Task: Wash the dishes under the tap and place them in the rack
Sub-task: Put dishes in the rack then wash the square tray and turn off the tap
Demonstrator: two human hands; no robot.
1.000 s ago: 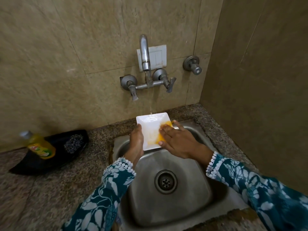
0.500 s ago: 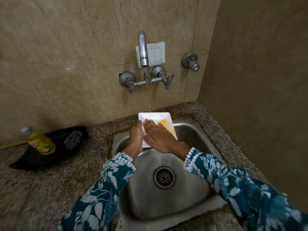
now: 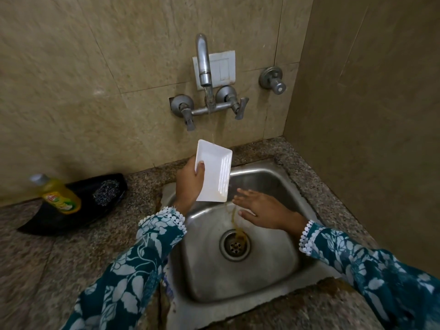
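Now my left hand (image 3: 190,182) grips the white rectangular plastic dish (image 3: 214,171) tilted over the steel sink's (image 3: 273,263) back edge, so brownish rinse water drains off; my right hand (image 3: 259,208) hangs open, empty, beneath the tap (image 3: 204,67).

I count one white rectangular plastic dish (image 3: 215,171), one steel sink basin (image 3: 273,277) with one round drain (image 3: 235,245), and one chrome wall tap (image 3: 204,65) with two lever handles. I also see one yellow soap bottle (image 3: 57,195), one steel wool scrubber (image 3: 106,192), one black tray (image 3: 78,215) and two hands
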